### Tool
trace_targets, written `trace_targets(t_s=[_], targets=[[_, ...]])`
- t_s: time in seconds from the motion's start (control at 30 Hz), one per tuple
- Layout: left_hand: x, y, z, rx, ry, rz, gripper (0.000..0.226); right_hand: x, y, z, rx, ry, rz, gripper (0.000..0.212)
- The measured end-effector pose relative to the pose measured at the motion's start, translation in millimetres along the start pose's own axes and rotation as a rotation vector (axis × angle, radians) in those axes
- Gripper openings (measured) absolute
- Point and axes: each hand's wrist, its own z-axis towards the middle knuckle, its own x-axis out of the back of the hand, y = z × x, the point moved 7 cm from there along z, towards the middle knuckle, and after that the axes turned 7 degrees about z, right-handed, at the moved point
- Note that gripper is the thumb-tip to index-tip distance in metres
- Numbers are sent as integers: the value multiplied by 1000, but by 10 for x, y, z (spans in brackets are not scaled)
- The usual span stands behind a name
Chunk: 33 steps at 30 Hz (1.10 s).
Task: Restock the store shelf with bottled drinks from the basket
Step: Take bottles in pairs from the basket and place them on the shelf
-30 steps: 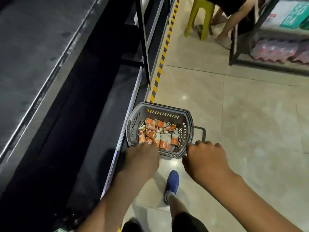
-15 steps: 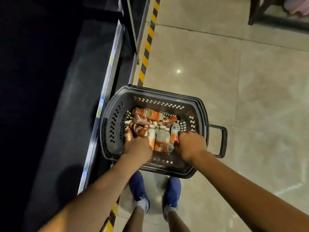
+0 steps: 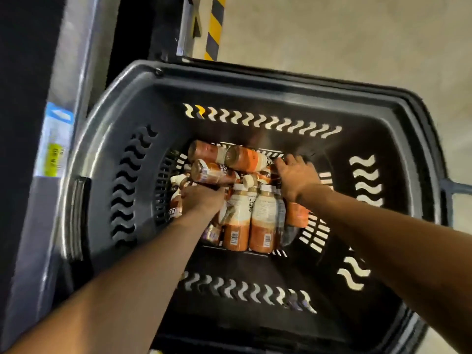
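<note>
A dark grey basket (image 3: 255,81) fills the view, with several orange-and-white bottled drinks (image 3: 237,221) lying and standing at its bottom. My left hand (image 3: 201,201) is down among the bottles on the left, fingers curled round a bottle (image 3: 175,208) whose label partly shows. My right hand (image 3: 297,175) lies over the bottles on the right with fingers stretched forward, touching them; an orange bottle (image 3: 296,217) sits under its wrist. The store shelf (image 3: 23,98) is the dark surface to the left, with its metal front edge (image 3: 74,60) beside the basket.
A price label (image 3: 57,149) is stuck on the shelf's front edge. Yellow-and-black hazard tape (image 3: 214,26) runs along the floor beyond the basket. Beige floor tiles (image 3: 332,34) lie to the right. The basket's side handle (image 3: 457,187) juts out at the right.
The view has dropped much closer to the basket. Both hands have gone from its near rim down into the bottles; the left now grips one, the right stretches over the right-hand ones.
</note>
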Motion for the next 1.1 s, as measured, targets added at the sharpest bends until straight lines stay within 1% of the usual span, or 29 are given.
trace_targets(t_s=[0.07,0.1,0.13,0.2,0.23,0.27,0.3,0.37,0.43,0.5,0.53,0.67,0.77,0.87,0.93,1.03,1.1], targets=[[-112,-11,138,83,29,-170,83,-144,-22,217,77,8,-83,69],[-143,-8,185,92,61,-216,85,-206,-21,302,106,35,-105,68],[-159,6,222,88,94,-236,84,-252,-12,368,128,74,-114,66],[-178,44,262,67,138,-227,66,-286,6,434,154,144,-118,66],[-172,50,262,60,139,-225,61,-283,5,434,163,156,-116,66],[-156,42,247,61,130,-229,64,-269,0,419,167,154,-102,64],[-147,41,220,64,111,-230,72,-249,12,389,153,145,-73,60],[-114,31,87,81,52,-237,87,-169,99,247,53,112,74,54],[-83,-18,-164,121,-48,-288,98,-89,206,-25,-74,52,317,56],[-47,-50,-506,97,-133,-280,101,29,284,-381,-157,2,493,60],[-4,-54,-668,66,-144,-264,101,134,293,-565,-173,-8,530,61],[415,110,-1480,-111,-128,-239,83,737,215,-1325,-169,-13,588,49],[917,350,-2216,-214,-154,-239,92,1310,119,-1976,-195,42,724,48],[1578,591,-3020,-332,-166,-319,86,2085,-51,-2708,-202,128,872,46],[2043,671,-3586,-395,-134,-393,82,2615,-163,-3262,-205,162,958,44],[2743,663,-4448,-464,-104,-475,81,3325,-311,-4077,-217,248,1089,41],[3169,586,-4974,-501,-104,-558,71,3751,-392,-4601,-225,307,1168,40]])
